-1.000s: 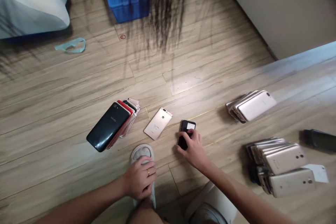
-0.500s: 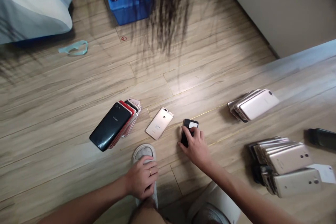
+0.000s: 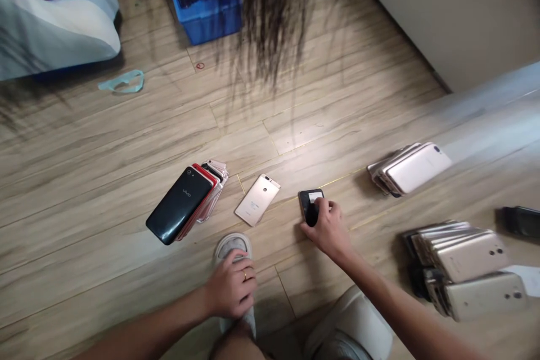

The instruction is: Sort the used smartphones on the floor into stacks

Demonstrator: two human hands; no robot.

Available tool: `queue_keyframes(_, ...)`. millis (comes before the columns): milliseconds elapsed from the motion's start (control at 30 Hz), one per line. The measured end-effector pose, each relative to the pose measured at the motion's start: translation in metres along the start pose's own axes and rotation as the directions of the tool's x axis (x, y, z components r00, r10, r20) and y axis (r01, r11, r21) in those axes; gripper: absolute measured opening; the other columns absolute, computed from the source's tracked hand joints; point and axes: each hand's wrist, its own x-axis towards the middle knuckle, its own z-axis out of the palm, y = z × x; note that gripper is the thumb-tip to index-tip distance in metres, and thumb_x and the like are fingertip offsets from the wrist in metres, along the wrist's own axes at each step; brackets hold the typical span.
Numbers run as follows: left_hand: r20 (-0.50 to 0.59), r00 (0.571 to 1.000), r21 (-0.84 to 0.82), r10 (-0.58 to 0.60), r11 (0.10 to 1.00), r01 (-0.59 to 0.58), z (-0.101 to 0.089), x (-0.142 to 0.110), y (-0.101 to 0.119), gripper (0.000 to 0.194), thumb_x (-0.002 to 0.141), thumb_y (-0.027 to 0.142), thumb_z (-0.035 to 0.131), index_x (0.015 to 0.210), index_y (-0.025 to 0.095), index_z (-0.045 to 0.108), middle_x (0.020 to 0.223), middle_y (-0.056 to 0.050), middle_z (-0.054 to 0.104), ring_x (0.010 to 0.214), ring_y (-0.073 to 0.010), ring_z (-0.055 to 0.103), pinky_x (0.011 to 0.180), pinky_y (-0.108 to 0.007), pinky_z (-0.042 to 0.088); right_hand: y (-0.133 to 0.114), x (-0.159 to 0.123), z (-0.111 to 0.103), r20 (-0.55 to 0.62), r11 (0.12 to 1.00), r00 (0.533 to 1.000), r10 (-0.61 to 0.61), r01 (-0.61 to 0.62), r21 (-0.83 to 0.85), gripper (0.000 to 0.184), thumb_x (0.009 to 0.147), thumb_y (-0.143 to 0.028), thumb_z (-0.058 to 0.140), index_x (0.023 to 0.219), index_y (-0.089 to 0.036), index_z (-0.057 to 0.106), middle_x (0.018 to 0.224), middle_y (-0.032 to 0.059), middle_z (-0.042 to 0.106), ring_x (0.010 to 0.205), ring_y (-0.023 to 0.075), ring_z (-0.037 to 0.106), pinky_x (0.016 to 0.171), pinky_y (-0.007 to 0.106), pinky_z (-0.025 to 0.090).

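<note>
Thumb and fingers of my right hand (image 3: 331, 229) grip the lower and right edges of a black phone (image 3: 310, 214) on the floor. It carries a small white label near its top; part of it is hidden by the fingers. To its left lies a rose-gold phone (image 3: 257, 201), back side up. My left hand (image 3: 233, 284), with a ring on one finger, rests over my leg above a grey slipper (image 3: 235, 241). Its fingers are curled in and I see nothing in them. Further left, a black vivo phone (image 3: 179, 205) tops a leaning stack of phones, a red one beneath it.
At the right are a stack of rose-gold phones (image 3: 417, 169), larger gold phone stacks (image 3: 472, 256) and a dark object (image 3: 523, 220). A blue bin (image 3: 215, 25), a light-blue strip (image 3: 124, 82), a red ring (image 3: 200, 66) and a pale, rounded object (image 3: 63, 28) are further off.
My right hand and the black phone have shifted to the right, away from the rose-gold phone. My left hand stays in place. The whole view has moved slightly.
</note>
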Motion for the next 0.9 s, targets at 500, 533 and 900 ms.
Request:
queue_keyframes(500,0.028,0.783,-0.776,-0.622,0.48,0.408,-0.017,0.164,0.003,0.024,0.091,0.04,0.069,0.094,0.016,0.07,0.079,-0.004,0.073,0.069,-0.016,0.066,0.061,-0.025,0.051,-0.02,-0.019,-0.04,0.165,0.681,0.931,-0.327,0.111,0.724,0.062,0.077,-0.033,0.072,0.128,-0.026,0.036,0.102,0.0014,0.059,0.086,0.0198,0.061,0.079,0.036,0.056)
queue_keyframes(533,0.035,0.787,-0.789,-0.616,0.466,0.4,-0.019,0.166,0.002,0.024,0.089,0.039,0.071,0.092,0.015,0.071,0.08,-0.005,0.074,0.069,-0.0166,0.067,0.061,-0.026,0.052,-0.021,-0.02,-0.041,0.109,0.662,0.932,-0.346,0.16,0.732,0.066,0.079,-0.033,0.072,0.132,-0.026,0.033,0.107,0.004,0.06,0.09,0.0208,0.063,0.082,0.037,0.057)
queue_keyframes(900,-0.289,0.836,-0.654,-0.466,0.734,0.183,-0.07,0.146,0.017,0.018,0.095,0.028,0.07,0.109,0.021,0.078,0.109,-0.006,0.078,0.102,-0.022,0.073,0.095,-0.034,0.057,-0.031,-0.017,-0.104,-0.14,0.61,0.831,-0.539,0.5,0.615,0.046,0.098,-0.036,0.067,0.141,-0.027,0.056,0.138,0.0122,0.065,0.126,0.0274,0.062,0.105,0.046,0.056)
